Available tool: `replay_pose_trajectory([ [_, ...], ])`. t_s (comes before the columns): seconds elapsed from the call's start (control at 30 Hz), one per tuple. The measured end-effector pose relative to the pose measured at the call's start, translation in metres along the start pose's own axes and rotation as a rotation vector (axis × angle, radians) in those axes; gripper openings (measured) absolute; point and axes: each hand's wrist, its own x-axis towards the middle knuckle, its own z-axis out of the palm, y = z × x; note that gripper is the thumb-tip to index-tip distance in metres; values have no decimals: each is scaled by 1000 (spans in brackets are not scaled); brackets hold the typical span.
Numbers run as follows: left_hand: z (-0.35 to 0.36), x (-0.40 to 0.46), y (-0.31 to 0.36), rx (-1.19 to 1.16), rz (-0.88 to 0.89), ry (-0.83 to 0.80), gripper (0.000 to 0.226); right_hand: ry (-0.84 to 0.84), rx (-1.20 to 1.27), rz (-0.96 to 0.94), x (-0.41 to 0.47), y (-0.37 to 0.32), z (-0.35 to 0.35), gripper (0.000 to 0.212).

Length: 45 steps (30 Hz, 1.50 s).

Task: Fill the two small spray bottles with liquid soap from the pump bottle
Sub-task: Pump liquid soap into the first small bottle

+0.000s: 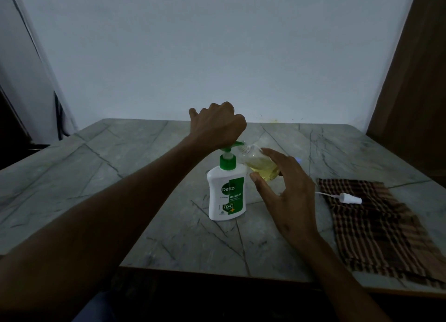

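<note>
A white pump bottle [226,194] with a green pump head and green label stands upright in the middle of the table. My left hand [217,126] rests on top of its pump head, fingers curled in a fist. My right hand [282,189] holds a small clear spray bottle [259,163] tilted, its open neck right at the pump's spout. Yellowish liquid fills the lower part of the small bottle. A white spray cap with its thin tube [347,198] lies on a cloth to the right. I see only one small bottle.
A brown checked cloth [376,227] lies flat on the right side of the grey marble-pattern table [108,177]. A pale wall stands behind the table, and a dark wooden panel [415,92] rises at the right.
</note>
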Motion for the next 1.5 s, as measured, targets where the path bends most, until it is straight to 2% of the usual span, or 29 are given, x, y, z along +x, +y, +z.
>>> replay_pose_trajectory([
  [0.37,6,-6,1,22,-8,-64,21,-26,-7,-4,-6,7,8,49],
  [0.6,-1,-2,1,6,23,-25,22,-18,-41,-6,-9,6,7,51],
  [0.9,8,-2,-1,107,75,-142,23,-8,-45,-42,-10,8,8,49],
  [1.17,0,1,-1,42,55,-55,24,-20,-40,-9,-11,7,6,49],
  [1.5,11,-1,-3,114,96,-103,26,10,-87,-40,-11,5,7,47],
])
